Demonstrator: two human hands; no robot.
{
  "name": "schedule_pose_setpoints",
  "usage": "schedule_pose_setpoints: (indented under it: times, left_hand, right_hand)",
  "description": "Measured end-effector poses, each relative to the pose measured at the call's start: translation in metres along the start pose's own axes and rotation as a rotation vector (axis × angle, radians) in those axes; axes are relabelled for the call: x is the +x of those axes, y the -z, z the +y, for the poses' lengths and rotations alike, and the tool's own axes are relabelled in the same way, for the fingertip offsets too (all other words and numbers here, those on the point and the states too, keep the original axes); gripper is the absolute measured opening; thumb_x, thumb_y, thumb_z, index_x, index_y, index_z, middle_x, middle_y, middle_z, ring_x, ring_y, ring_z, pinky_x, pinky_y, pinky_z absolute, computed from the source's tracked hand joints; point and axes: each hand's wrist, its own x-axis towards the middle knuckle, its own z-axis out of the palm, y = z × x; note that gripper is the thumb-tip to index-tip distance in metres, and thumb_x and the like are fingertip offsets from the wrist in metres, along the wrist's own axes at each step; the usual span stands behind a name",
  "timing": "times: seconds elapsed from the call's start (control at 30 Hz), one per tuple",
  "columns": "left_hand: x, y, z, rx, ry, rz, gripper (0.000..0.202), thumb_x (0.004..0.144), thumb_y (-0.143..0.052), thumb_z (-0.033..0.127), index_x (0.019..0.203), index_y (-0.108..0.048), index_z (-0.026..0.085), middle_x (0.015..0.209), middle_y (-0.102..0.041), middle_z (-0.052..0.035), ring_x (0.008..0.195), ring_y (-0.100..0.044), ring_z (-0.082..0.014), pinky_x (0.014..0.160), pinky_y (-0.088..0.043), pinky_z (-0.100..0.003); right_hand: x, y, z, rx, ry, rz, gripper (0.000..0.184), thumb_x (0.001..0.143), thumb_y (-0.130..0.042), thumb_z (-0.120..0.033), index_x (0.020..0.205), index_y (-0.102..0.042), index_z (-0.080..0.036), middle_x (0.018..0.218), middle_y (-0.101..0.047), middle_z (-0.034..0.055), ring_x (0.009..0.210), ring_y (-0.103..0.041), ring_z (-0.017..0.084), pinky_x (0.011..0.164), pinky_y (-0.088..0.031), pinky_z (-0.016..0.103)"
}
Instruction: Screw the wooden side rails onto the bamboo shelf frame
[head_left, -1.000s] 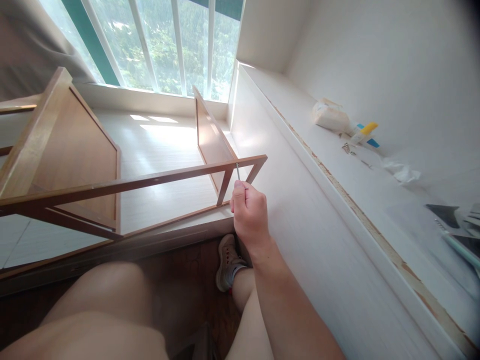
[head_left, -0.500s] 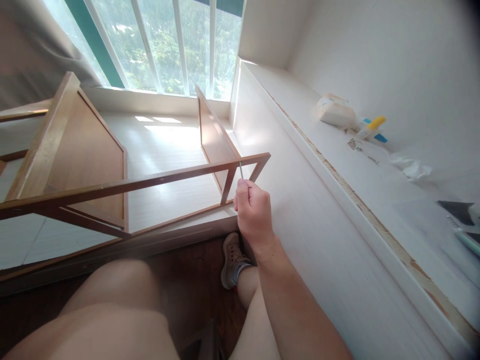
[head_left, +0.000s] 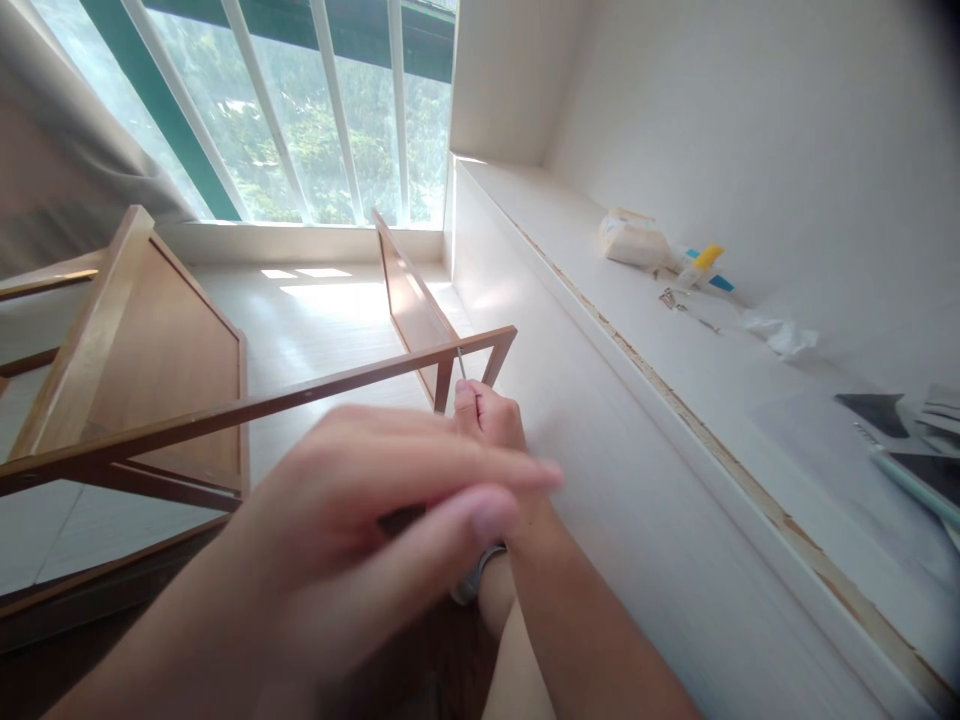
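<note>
My right hand is closed in a fist around a thin metal rod-like tool. Its far tip meets the wooden rail near the rail's right end, and my fist hides the rest of it. In the foreground my left hand is raised, slightly blurred, with fingers stretched out and thumb apart; nothing is in it. From my viewpoint it overlaps my right wrist; I cannot tell whether they touch. The rail belongs to a brown wooden frame with a panel on the left and a narrower panel at the right.
A white ledge with a chipped edge runs along the right. On it lie a wrapped packet, a yellow-capped item, small metal pieces, crumpled tissue and a phone-like device. A barred window is ahead.
My left hand has come into view from the lower left, reaching toward my right wrist. My right fist stays on the tool at the rail. The camera view has shifted slightly.
</note>
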Motion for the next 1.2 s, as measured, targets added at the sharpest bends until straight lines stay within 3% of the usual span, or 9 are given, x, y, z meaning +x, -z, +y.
schedule_pose_setpoints:
  times: [0.1,0.2,0.3,0.4,0.5,0.57,0.83,1.07,1.2]
  left_hand:
    - [0.018,-0.004,-0.030,0.301,0.138,0.077,0.019,0.094,-0.059,0.028,0.102,-0.076,0.027,0.096,-0.076,-0.0010,0.087,-0.069,-0.0188,0.085,-0.053,-0.035]
    - [0.024,-0.013,-0.054,0.543,0.188,0.014,0.025,0.096,-0.051,0.028,0.103,-0.075,0.029,0.119,-0.072,-0.0024,0.114,-0.064,-0.0252,0.101,-0.044,-0.045]
    - [0.022,-0.020,-0.060,0.684,0.219,-0.057,0.033,0.097,-0.047,0.025,0.122,-0.069,0.031,0.134,-0.066,-0.0025,0.127,-0.057,-0.0281,0.109,-0.036,-0.048]
    - [0.020,-0.024,-0.058,0.744,0.306,-0.116,0.042,0.098,-0.044,0.025,0.135,-0.060,0.032,0.128,-0.069,-0.0043,0.111,-0.066,-0.0271,0.093,-0.045,-0.042]
    - [0.023,-0.025,-0.058,0.799,0.417,-0.123,0.040,0.099,-0.041,0.031,0.132,-0.063,0.039,0.112,-0.075,-0.0018,0.087,-0.071,-0.0255,0.071,-0.045,-0.036]
    - [0.025,-0.026,-0.059,0.824,0.465,-0.107,0.038,0.100,-0.040,0.038,0.128,-0.066,0.044,0.104,-0.076,-0.0006,0.079,-0.070,-0.0250,0.066,-0.042,-0.034]
    - [0.026,-0.027,-0.059,0.833,0.472,-0.121,0.040,0.099,-0.041,0.048,0.135,-0.059,0.049,0.097,-0.076,-0.0033,0.071,-0.068,-0.0251,0.061,-0.040,-0.033]
    - [0.035,-0.021,-0.060,0.788,0.541,-0.170,0.039,0.096,-0.043,0.052,0.126,-0.068,0.046,0.082,-0.075,-0.0065,0.069,-0.068,-0.0276,0.061,-0.045,-0.036]
    - [0.040,-0.024,-0.058,0.784,0.559,-0.152,0.037,0.095,-0.046,0.048,0.120,-0.073,0.044,0.087,-0.076,-0.0054,0.075,-0.069,-0.0279,0.063,-0.046,-0.035]
  right_hand:
    - [0.000,0.001,0.000,0.023,0.001,-0.011,0.037,0.101,-0.040,-0.031,0.065,-0.044,-0.023,0.055,-0.048,-0.0021,0.053,-0.048,0.014,0.055,-0.034,0.026]
    - [0.000,-0.001,0.002,0.056,-0.005,-0.017,0.042,0.103,-0.036,-0.035,0.063,-0.041,-0.023,0.053,-0.046,-0.0027,0.050,-0.046,0.013,0.055,-0.033,0.026]
    - [0.000,-0.002,0.005,0.068,0.001,-0.022,0.043,0.103,-0.036,-0.037,0.063,-0.042,-0.023,0.053,-0.047,-0.0023,0.050,-0.047,0.013,0.055,-0.034,0.026]
    - [0.000,-0.003,0.005,0.076,0.019,-0.021,0.044,0.103,-0.036,-0.037,0.063,-0.043,-0.023,0.053,-0.048,-0.0022,0.051,-0.047,0.013,0.056,-0.035,0.027]
    - [0.001,-0.002,0.003,0.083,0.038,-0.029,0.044,0.103,-0.035,-0.036,0.062,-0.042,-0.023,0.054,-0.047,-0.0021,0.051,-0.046,0.013,0.057,-0.035,0.027]
    - [0.001,-0.002,0.002,0.085,0.047,-0.032,0.044,0.103,-0.035,-0.036,0.062,-0.042,-0.023,0.054,-0.047,-0.0021,0.052,-0.047,0.013,0.058,-0.035,0.027]
    - [0.000,-0.001,-0.003,0.105,0.077,-0.018,0.043,0.102,-0.035,-0.034,0.061,-0.043,-0.022,0.054,-0.046,-0.0023,0.052,-0.045,0.013,0.058,-0.035,0.027]
    - [-0.004,0.003,-0.003,0.134,0.097,-0.014,0.042,0.100,-0.039,-0.029,0.059,-0.040,-0.022,0.052,-0.041,-0.0032,0.050,-0.039,0.012,0.054,-0.029,0.028]
    - [-0.005,0.005,0.002,0.163,0.072,-0.014,0.046,0.100,-0.039,-0.030,0.055,-0.040,-0.022,0.049,-0.040,-0.0029,0.049,-0.038,0.012,0.053,-0.028,0.029]
